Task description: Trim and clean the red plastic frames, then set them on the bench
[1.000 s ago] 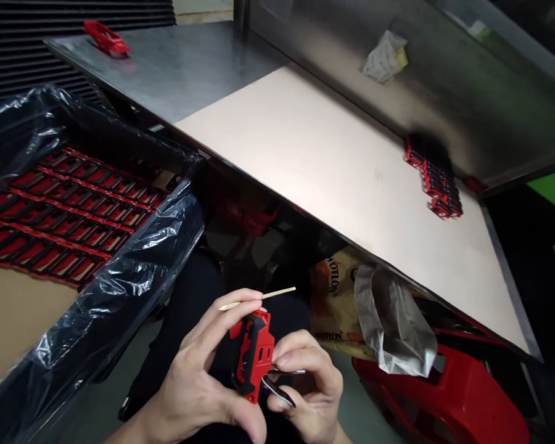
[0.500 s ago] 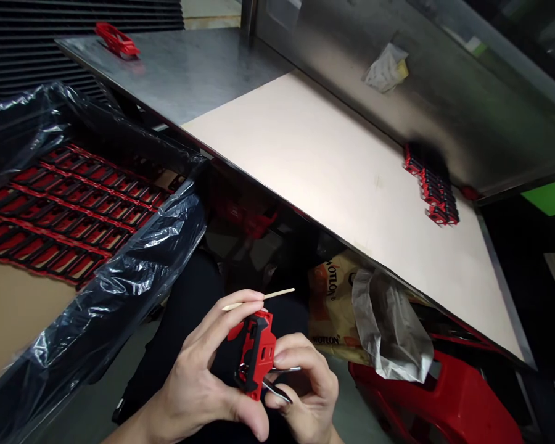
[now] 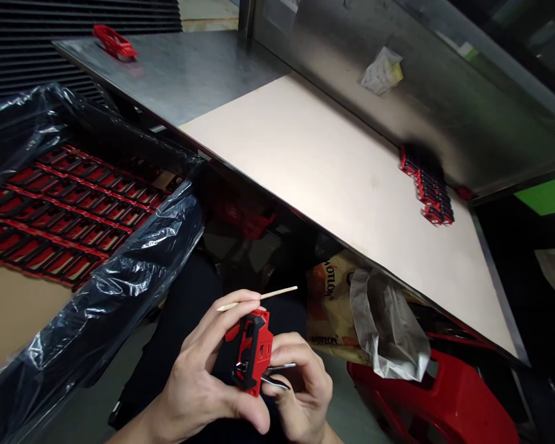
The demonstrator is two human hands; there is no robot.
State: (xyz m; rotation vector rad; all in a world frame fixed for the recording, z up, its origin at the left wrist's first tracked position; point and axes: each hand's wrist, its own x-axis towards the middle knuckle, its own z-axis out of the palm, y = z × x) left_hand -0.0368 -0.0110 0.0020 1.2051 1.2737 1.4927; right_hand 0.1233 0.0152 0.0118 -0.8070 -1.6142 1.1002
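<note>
My left hand point(image 3: 198, 370) grips a small red-and-black plastic part point(image 3: 252, 351) and also pinches a thin wooden stick point(image 3: 259, 297) between its fingers. The stick's pointed end sticks out to the left, across the top of the part. My right hand point(image 3: 300, 382) holds slim metal tweezers point(image 3: 277, 374), whose tips reach into the lower edge of the part. Fingers cover some of the part, and the tips' exact contact is hidden.
Beyond my hands, a pale board point(image 3: 314, 166) lies on a steel table point(image 3: 166, 74), with a stack of red-black parts point(image 3: 428, 188) at its right. Rows of similar parts point(image 3: 65, 216) fill a box at left, edged by black plastic point(image 3: 120, 259). A red plastic shell point(image 3: 435, 401) sits low right.
Both hands and the part have shifted slightly down and left, and the tweezers sit a little lower on the part. The whole scene has also drifted slightly with my head.
</note>
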